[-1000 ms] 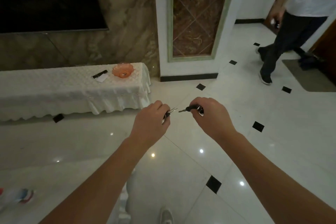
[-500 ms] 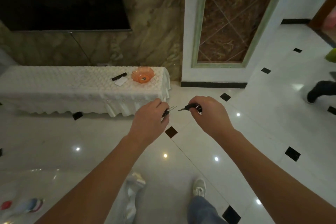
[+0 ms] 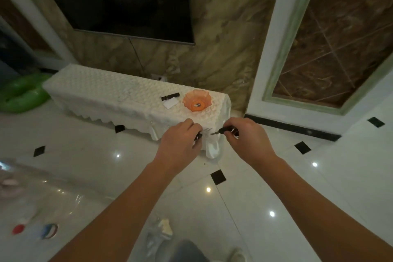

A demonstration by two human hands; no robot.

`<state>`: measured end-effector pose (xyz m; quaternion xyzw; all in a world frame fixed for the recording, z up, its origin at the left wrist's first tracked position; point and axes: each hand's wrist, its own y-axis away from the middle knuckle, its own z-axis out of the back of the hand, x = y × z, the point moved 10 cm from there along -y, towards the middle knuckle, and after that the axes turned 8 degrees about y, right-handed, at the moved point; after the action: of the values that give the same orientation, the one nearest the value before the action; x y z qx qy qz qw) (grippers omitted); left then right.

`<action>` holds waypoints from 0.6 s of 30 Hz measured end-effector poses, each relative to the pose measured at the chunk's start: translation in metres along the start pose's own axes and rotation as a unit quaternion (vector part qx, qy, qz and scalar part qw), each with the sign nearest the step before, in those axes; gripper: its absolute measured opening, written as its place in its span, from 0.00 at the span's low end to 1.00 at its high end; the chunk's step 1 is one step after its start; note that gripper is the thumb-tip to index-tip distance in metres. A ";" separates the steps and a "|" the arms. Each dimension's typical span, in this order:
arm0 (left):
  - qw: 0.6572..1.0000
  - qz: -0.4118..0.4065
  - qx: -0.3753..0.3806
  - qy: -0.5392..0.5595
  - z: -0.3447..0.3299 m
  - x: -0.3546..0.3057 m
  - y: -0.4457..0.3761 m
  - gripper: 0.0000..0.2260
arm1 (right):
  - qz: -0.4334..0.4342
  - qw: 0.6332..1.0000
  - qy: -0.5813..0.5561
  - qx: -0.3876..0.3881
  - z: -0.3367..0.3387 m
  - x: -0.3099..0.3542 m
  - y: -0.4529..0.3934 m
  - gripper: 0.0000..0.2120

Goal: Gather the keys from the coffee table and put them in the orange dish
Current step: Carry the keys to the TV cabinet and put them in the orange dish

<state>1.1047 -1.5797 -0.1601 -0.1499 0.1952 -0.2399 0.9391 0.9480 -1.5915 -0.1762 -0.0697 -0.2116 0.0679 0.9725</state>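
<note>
Two hands are coming up on the cloth-covered surface [image 3: 119,91] now. A second ago the orange dish [image 3: 197,100] was sitting far off at about ten o'clock from the hands; now it is lying just beyond them at twelve o'clock, much nearer and larger in view. The bystander who was standing off at two o'clock is no longer showing at all.

The left hand [image 3: 180,142] is staying curled tight around a bunch of keys [image 3: 198,136], with only a bit of dark head and ring peeking out by the thumb. The right hand [image 3: 244,138] is likewise clamped on a black-headed key [image 3: 223,131], its blade pointing toward nine o'clock at the other hand. Neither grip is changing between the pictures.

Something small and dark is already lying in the bowl of the dish, though it is too small to tell whether it is a key. At nine o'clock from the dish, a black stick-like item [image 3: 170,96] and a white card [image 3: 170,103] are resting on the cloth.

Judging from this, the carrying leg is nearly finishing: both hands are probably close enough to start reaching over the rim and letting go, taking care the keys land inside rather than on the cloth.
</note>
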 end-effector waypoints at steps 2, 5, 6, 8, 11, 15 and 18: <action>1.000 0.015 -0.003 -0.003 -0.001 0.022 -0.013 0.06 | 0.011 1.000 0.000 0.003 -0.009 0.004 -0.026 0.06; 1.000 0.024 0.008 -0.003 -0.009 0.054 -0.036 0.06 | 0.014 1.000 0.001 0.010 -0.024 0.008 -0.064 0.06; 0.999 0.029 0.014 -0.002 -0.013 0.067 -0.046 0.07 | 0.013 1.000 0.005 0.011 -0.030 0.010 -0.078 0.06; 0.999 0.041 0.029 0.005 -0.022 0.096 -0.067 0.08 | 0.009 1.000 0.014 0.018 -0.041 0.012 -0.106 0.07; 0.998 0.042 0.042 0.009 -0.032 0.136 -0.101 0.10 | 0.002 0.999 0.027 0.023 -0.052 0.017 -0.149 0.07; 0.999 0.027 0.042 0.021 -0.035 0.174 -0.149 0.10 | 0.006 0.999 0.034 -0.003 -0.051 0.025 -0.202 0.07; 0.999 0.015 0.039 0.024 -0.035 0.195 -0.179 0.10 | 0.000 0.999 0.044 -0.013 -0.052 0.025 -0.233 0.07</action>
<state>1.1773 -1.8358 -0.1811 -0.1046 0.2104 -0.2362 0.9429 1.0158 -1.8218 -0.1747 -0.0854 -0.1692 0.0619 0.9799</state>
